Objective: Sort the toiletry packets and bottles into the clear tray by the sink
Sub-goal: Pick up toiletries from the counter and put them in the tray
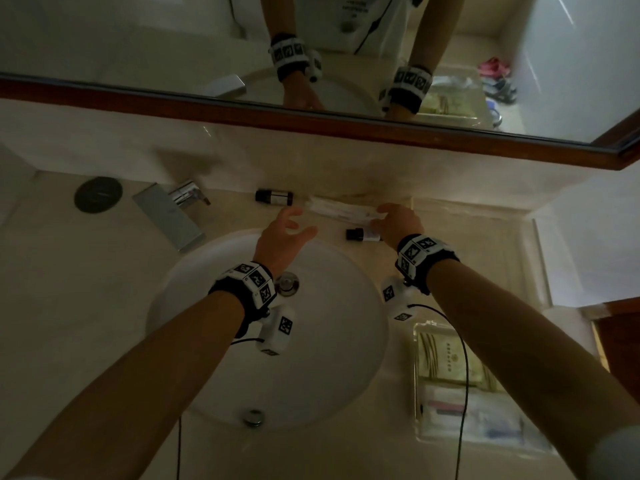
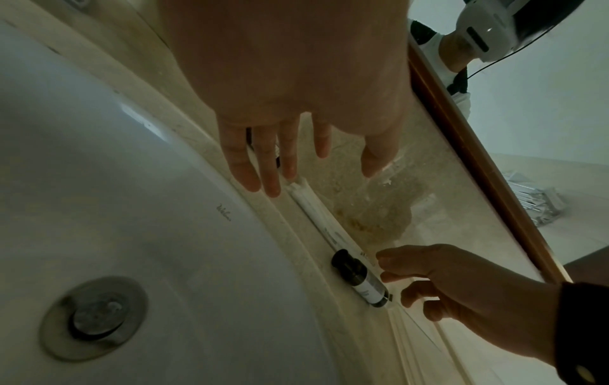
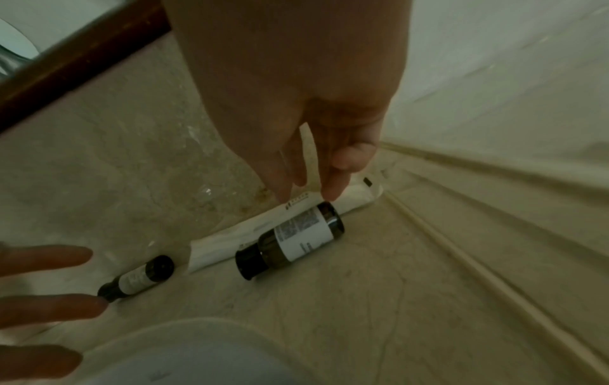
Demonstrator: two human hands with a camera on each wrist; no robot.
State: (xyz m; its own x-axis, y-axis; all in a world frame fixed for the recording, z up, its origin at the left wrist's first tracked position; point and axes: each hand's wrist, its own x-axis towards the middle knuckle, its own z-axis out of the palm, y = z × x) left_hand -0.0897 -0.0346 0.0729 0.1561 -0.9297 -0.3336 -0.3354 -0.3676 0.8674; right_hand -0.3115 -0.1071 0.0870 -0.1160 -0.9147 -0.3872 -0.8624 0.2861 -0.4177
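White packet [image 1: 341, 212] along worktop [image 1: 450, 237] back edge, right hand [image 1: 398, 221] fingers pinching its end; left hand [image 1: 284, 237] spread, holding nothing; two bottles [image 1: 273, 196] [image 1: 362, 234] beside.

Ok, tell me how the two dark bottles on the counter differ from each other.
The far bottle lies close to the back wall, near the faucet; the near bottle lies closer to the basin, beside the right hand. The far bottle sits off the left end of the white packet; the near bottle lies in front of the packet's right part. Both lie on their sides, dark with black caps pointing left and white labels.
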